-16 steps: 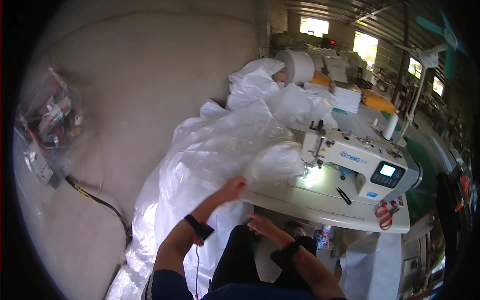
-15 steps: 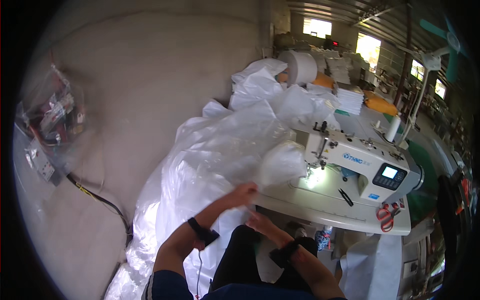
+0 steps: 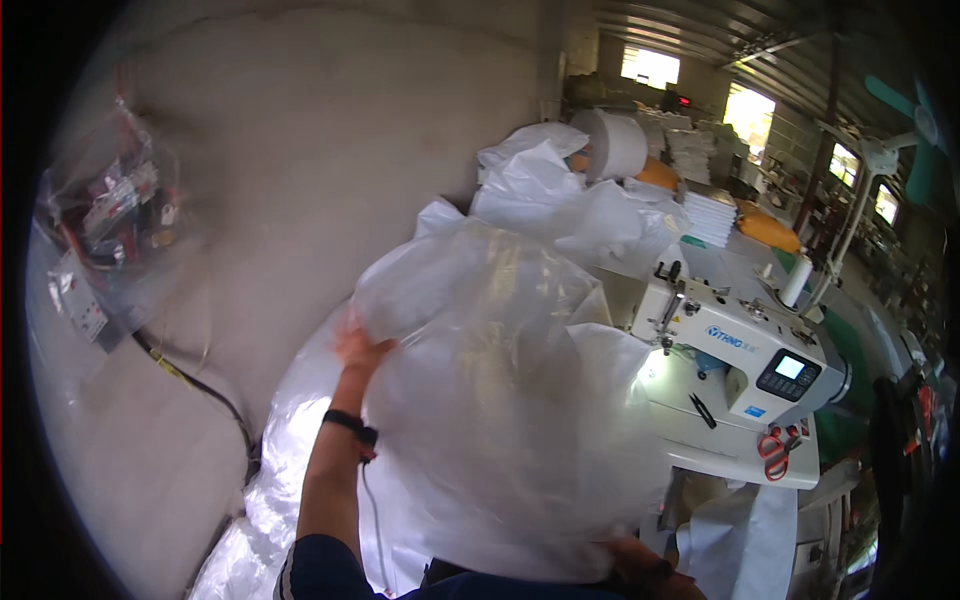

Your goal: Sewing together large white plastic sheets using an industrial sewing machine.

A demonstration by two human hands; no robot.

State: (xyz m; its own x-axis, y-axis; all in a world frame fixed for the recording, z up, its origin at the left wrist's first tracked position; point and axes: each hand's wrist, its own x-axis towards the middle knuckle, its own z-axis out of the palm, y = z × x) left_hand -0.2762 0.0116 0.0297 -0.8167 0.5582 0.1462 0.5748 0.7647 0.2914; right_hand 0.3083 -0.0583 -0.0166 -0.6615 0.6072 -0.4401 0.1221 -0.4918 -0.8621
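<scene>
A large, thin white plastic sheet (image 3: 500, 390) billows across my lap and up onto the sewing table, blurred by motion. My left hand (image 3: 358, 345) is at its left side, fingers and thumb apart, somewhat smeared. Low at the right, my right hand (image 3: 635, 562) is closed at the sheet's near edge; its fingers are blurred and partly covered. To the right of the sheet stands a white sewing machine (image 3: 735, 335) with its lamp lit. Black thread snips (image 3: 703, 411) and red-handled scissors (image 3: 773, 452) lie on the tabletop (image 3: 690, 430).
More crumpled white plastic (image 3: 540, 175) is heaped behind, beside a large white roll (image 3: 612, 145) and a stack of white sheets (image 3: 708, 217). A thread cone (image 3: 796, 281) and a fan (image 3: 918, 125) stand right. Wrapped electrical parts (image 3: 115, 215) and a black cable (image 3: 205, 400) hang along the left wall.
My hands have parted: the left moved up and left, the right down and right. The plastic sheet has spread out between them, covering my legs. The view has shifted slightly.
</scene>
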